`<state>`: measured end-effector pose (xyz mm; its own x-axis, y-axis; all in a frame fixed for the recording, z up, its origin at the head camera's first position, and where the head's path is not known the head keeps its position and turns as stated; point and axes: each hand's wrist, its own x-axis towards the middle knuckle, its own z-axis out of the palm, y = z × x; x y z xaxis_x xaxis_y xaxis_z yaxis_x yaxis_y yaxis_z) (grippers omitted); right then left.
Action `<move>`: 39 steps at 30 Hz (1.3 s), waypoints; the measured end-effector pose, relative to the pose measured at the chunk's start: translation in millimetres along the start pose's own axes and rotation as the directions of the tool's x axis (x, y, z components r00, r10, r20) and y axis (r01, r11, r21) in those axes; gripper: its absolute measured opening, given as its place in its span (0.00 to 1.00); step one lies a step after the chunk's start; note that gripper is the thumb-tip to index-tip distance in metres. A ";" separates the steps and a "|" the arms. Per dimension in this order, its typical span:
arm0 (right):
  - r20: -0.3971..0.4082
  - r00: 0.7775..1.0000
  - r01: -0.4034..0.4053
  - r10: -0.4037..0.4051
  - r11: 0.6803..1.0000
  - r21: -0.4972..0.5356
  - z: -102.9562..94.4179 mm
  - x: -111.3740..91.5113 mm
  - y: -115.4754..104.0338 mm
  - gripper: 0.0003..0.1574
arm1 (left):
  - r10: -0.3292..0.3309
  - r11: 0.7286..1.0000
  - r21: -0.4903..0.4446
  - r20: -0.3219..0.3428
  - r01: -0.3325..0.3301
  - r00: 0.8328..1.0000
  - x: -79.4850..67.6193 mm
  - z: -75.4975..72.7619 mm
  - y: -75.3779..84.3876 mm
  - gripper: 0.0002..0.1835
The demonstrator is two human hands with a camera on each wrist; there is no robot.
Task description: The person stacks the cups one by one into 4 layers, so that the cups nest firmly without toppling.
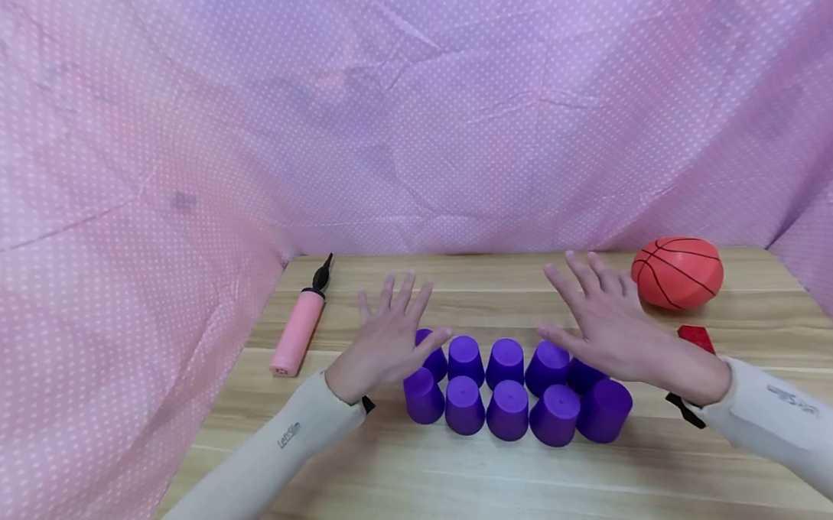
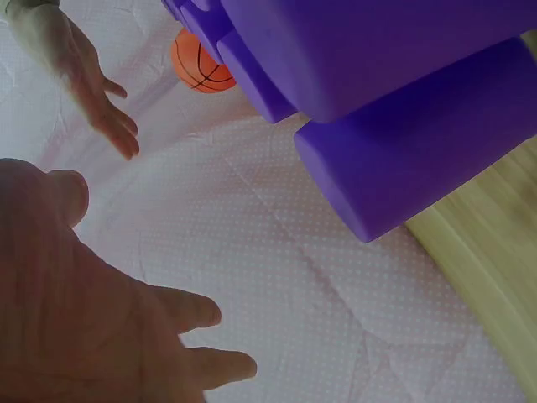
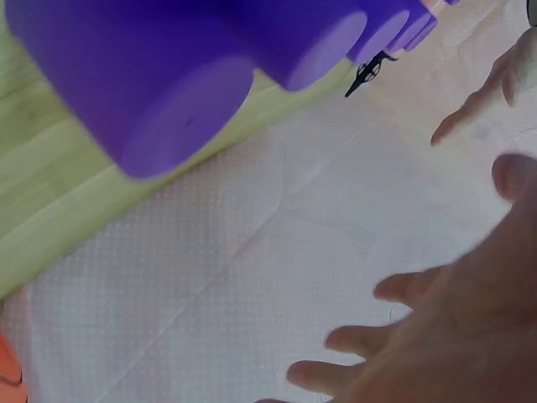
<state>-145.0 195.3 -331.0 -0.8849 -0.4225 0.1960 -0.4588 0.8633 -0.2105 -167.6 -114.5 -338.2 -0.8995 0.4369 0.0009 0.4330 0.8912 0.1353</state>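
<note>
Two rows of purple cups (image 1: pixel 510 410) stand upside down on the wooden table in the head view. Over the left end of the rows my left hand (image 1: pixel 388 341) hovers palm down, its fingers spread and holding nothing. The right hand (image 1: pixel 608 326) is likewise spread above the right end, partly covering a back-row cup (image 1: pixel 583 375). In the left wrist view the near cups (image 2: pixel 419 143) rise beside the left palm, with the other hand (image 2: pixel 88 80) beyond. A cup's flat base (image 3: pixel 189 122) shows close to the right hand (image 3: pixel 436 327) in the right wrist view.
A pink hand pump (image 1: pixel 300 331) with a black nozzle lies at the left of the table. An orange ball (image 1: pixel 679 272) with black lines sits at the back right. Near the right wrist is a small red block (image 1: pixel 696 338). A dotted pink cloth (image 1: pixel 412 122) hangs behind the table.
</note>
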 end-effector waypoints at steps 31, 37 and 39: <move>0.149 0.831 0.541 -0.537 0.841 0.012 49.1 64.8 -64.4 0.18 | 0.207 0.977 0.041 0.024 -0.207 0.978 6.5 17.9 -16.5 0.14; 0.176 0.832 0.531 -0.526 0.847 0.022 51.1 73.2 -68.7 0.17 | 0.203 0.979 0.027 0.017 -0.204 0.979 6.7 19.3 -16.6 0.13; 0.182 0.834 0.525 -0.522 0.850 0.030 51.8 74.8 -69.4 0.18 | 0.204 0.979 0.006 0.005 -0.204 0.979 6.9 19.8 -17.1 0.13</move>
<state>-183.6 89.5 -351.4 -0.5130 -0.8526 0.0992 -0.8575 0.5037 -0.1048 -180.1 -124.4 -360.1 -0.7923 0.6097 0.0238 0.6074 0.7844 0.1259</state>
